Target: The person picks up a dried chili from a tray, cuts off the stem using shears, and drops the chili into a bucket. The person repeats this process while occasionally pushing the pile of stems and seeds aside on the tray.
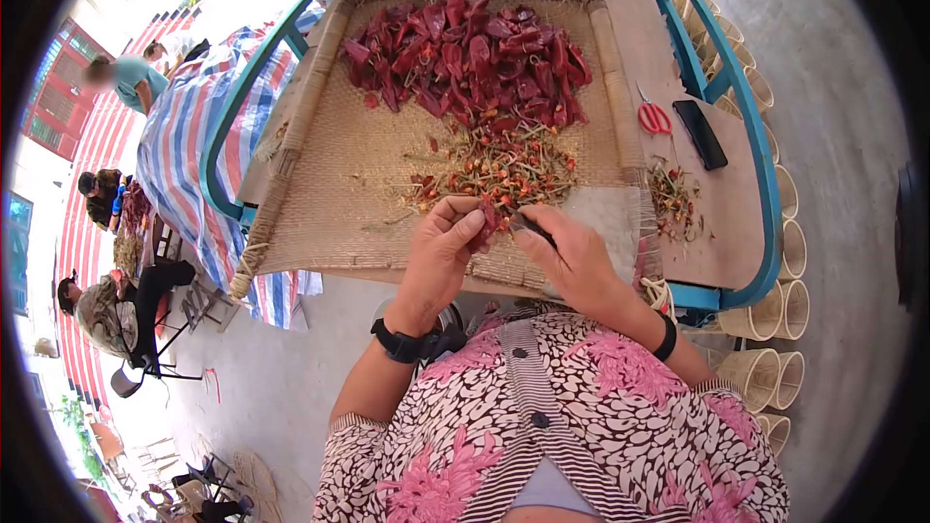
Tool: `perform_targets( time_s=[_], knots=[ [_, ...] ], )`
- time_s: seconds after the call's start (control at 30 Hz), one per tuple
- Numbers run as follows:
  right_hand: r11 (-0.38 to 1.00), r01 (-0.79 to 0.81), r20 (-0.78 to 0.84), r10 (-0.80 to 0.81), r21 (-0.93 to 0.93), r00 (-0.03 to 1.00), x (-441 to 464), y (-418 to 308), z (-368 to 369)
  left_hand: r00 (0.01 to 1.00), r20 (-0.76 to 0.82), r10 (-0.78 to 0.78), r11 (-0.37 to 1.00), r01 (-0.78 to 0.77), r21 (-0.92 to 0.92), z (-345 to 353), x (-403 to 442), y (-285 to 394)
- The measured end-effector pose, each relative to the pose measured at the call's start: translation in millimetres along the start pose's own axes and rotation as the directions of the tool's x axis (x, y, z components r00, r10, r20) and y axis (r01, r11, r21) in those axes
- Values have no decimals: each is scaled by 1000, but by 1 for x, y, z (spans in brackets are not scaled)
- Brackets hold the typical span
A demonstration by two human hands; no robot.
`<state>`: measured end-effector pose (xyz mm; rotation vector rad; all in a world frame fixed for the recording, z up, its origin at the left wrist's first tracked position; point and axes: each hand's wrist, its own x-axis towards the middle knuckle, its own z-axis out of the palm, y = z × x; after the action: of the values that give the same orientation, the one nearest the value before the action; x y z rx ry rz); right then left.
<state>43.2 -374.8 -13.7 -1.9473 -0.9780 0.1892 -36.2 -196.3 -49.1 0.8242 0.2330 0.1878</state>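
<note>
Left hand [441, 257]: thumb and fingers closed on one dried red pepper [491, 221], held just above the near edge of the tray, left of the other hand. Right hand [581, 257]: fingers bent and closed around a slim dark object [538, 230], mostly covered and too small to identify, its end close beside the pepper. Wrists: a black watch [407, 341] on the left, a black band [666, 337] on the right. Beyond the fingers: a loose pile of stems [518, 165] with red and orange bits, spread over the middle of a woven tray [329, 184] with a raised rim. Far part of the tray: a large heap of dark red peppers [475, 53], meeting the stems at its near side. Near right corner of the tray: a flat greyish patch [603, 213]. Beneath the tray: a brown tabletop [731, 223], carrying on the right a small scatter of stems [675, 199], red-handled scissors [655, 118] and a black phone [699, 135], the last two side by side. Around it: a blue metal frame [765, 194]. Right, outside the frame: a row of pale baskets [763, 310]. Left: a striped sheet [199, 136]; farther left, a seated person [107, 315].
</note>
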Motion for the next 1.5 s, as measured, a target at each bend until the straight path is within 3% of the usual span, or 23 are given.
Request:
perform_targets(
  time_s=[0.17,0.47,0.67,0.83,0.93,1.03,1.07,1.13,1.23,1.33,1.43,1.47,1.5],
  knots=[
    [994,63,-3,-63,-88,998,-3,4,-6,1000,-13,6,998,-7,-67,11,-3,-9],
    [991,87,-16,-89,-97,996,-7,15,-10,995,-38,97,994,-95,56,24,-4,-16],
    [967,80,-66,-98,-242,993,-6,6,-11,996,-80,35,999,-38,-35,26,-5,-25],
    [951,76,-75,-103,-300,992,-2,3,-6,996,-75,57,998,-56,13,18,-6,-28],
    [972,144,-105,-165,-188,981,1,16,7,996,-75,42,999,-40,22,16,-8,-23],
    [971,34,25,-41,237,999,0,23,18,999,-35,-23,1000,22,-12,15,-11,-14],
    [891,-166,183,96,423,978,0,22,15,999,-18,-52,998,51,-27,13,-12,-11],
    [548,-571,541,237,611,807,0,14,3,988,124,-93,992,103,-74,-5,-11,-9],
    [78,-772,745,217,630,630,2,7,1,960,260,-108,983,141,-114,-15,-12,-6],
    [-113,-822,823,-48,559,566,4,12,3,938,322,-125,972,181,-152,-17,-11,-2],
    [206,-738,719,173,642,674,5,16,6,948,293,-125,970,178,-163,-23,-10,-4],
    [497,-551,521,213,671,827,7,16,8,954,276,-118,973,166,-159,-25,-9,-5],
    [742,-327,300,176,585,938,8,14,12,981,175,-80,996,86,-22,-16,-10,-2]
  ],
)
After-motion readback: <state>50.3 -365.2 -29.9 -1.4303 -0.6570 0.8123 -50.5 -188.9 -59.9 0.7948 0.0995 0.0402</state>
